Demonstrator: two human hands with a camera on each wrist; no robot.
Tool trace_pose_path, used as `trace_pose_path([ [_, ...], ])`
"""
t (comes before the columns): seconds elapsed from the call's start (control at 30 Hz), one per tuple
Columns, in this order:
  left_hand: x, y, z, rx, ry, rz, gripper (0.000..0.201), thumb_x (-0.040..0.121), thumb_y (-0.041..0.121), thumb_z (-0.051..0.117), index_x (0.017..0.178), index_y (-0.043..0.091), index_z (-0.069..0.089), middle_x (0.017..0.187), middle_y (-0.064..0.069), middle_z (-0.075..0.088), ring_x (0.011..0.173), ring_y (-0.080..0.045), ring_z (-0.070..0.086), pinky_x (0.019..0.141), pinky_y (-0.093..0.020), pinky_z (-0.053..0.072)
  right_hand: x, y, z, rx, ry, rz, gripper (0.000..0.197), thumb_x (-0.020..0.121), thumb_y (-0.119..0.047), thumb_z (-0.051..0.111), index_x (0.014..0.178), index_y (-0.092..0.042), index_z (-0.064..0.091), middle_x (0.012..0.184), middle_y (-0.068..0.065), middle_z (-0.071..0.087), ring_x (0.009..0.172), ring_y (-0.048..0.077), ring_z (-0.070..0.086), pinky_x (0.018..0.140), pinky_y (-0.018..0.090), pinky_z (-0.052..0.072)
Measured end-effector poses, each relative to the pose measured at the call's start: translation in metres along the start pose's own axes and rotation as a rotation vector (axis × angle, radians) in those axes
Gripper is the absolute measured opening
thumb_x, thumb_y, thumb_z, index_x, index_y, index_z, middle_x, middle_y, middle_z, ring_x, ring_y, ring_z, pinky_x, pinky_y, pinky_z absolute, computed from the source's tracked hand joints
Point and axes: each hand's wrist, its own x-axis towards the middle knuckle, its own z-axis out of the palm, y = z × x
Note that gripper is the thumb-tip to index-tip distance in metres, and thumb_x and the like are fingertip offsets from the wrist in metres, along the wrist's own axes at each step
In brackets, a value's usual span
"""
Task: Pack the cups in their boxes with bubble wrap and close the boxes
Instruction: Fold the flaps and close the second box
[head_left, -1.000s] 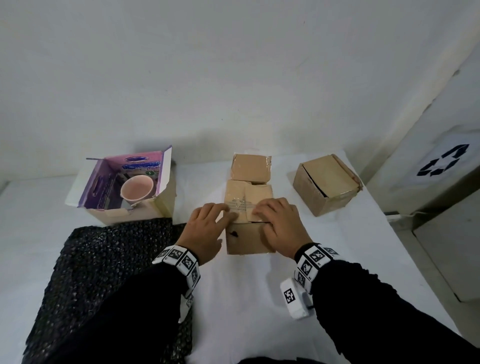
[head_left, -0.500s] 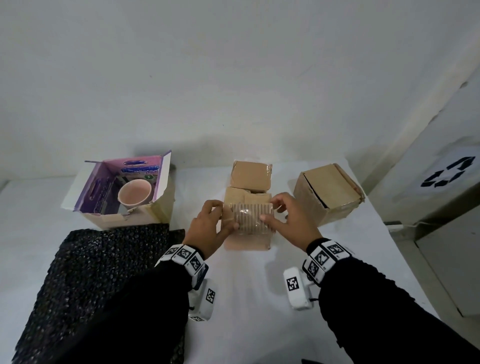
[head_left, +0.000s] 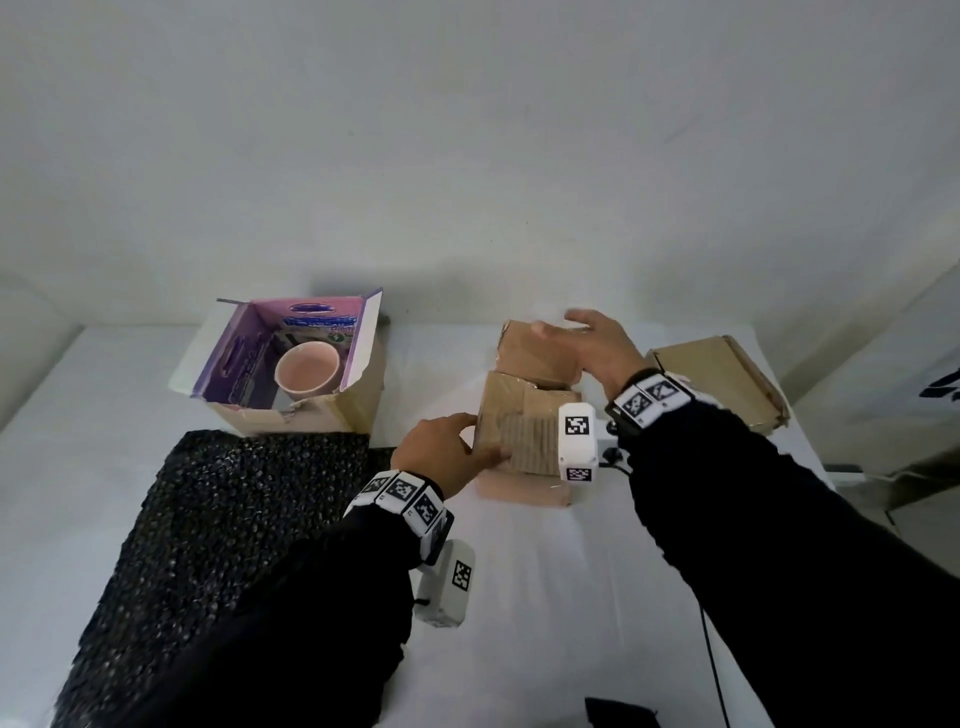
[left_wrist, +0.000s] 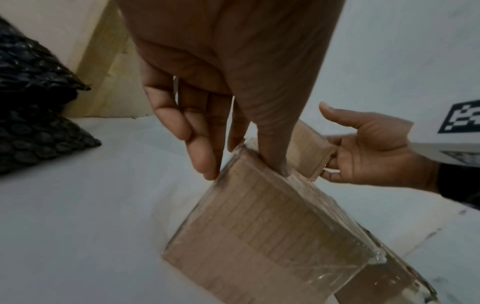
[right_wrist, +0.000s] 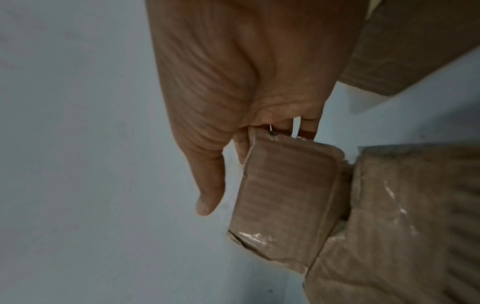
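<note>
A brown cardboard box (head_left: 519, 488) stands mid-table. My left hand (head_left: 447, 457) pinches the left corner of its ribbed, taped top flap (left_wrist: 259, 226) between thumb and fingers (left_wrist: 202, 156). My right hand (head_left: 582, 338) reaches past the box and holds the far flap (head_left: 535, 353). In the right wrist view its fingers (right_wrist: 307, 127) curl behind that flap (right_wrist: 288, 185) while the thumb sticks out free. The box's inside is hidden. A pink cup (head_left: 306, 370) sits unwrapped in an open purple-lined box (head_left: 358, 410) at the back left. Black bubble wrap (head_left: 218, 545) lies flat at the front left.
Another brown box (head_left: 722, 379) with its flaps down stands tilted at the back right, near the table's right edge. The table (head_left: 545, 597) is covered in white cloth and meets a white wall behind. A grey bin with a recycling mark stands off to the right.
Both hands were on the top flaps of the middle box. My right hand has since reached back to the far flap. My left hand stays at the box's left corner.
</note>
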Motion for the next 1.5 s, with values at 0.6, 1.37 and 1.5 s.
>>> trace_pose_path([
  [0.6, -0.004, 0.005, 0.007, -0.308, -0.026, -0.083, 0.047, 0.072, 0.058, 0.072, 0.103, 0.025, 0.060, 0.059, 0.009, 0.070, 0.068, -0.002, 0.069, 0.076, -0.032, 0.057, -0.086, 0.059, 0.018, -0.880, -0.040, -0.672, 0.002, 0.081, -0.023, 0.072, 0.081, -0.024, 0.073, 0.077, -0.007, 0.070, 0.071, 0.018, 0.061, 0.076, 0.033, 0.046],
  [1.37, -0.024, 0.000, 0.006, 0.082, -0.086, 0.328, 0.054, 0.095, 0.032, 0.051, 0.145, 0.032, 0.032, 0.105, 0.006, 0.071, 0.082, -0.012, 0.069, 0.087, -0.036, 0.050, -0.123, 0.132, 0.032, -1.131, 0.058, -0.877, 0.062, 0.077, 0.000, 0.066, 0.138, -0.008, 0.051, 0.141, 0.010, 0.053, 0.130, 0.027, 0.050, 0.109, 0.041, 0.038],
  [1.5, -0.027, 0.005, 0.003, 0.262, -0.114, 0.427, 0.064, 0.098, 0.036, 0.041, 0.145, 0.052, 0.001, 0.099, 0.000, 0.058, 0.078, -0.025, 0.061, 0.073, -0.041, 0.051, -0.127, 0.131, 0.026, -1.046, 0.129, -0.952, 0.051, 0.074, -0.001, 0.075, 0.123, -0.013, 0.066, 0.125, 0.004, 0.066, 0.113, 0.021, 0.062, 0.095, 0.032, 0.049],
])
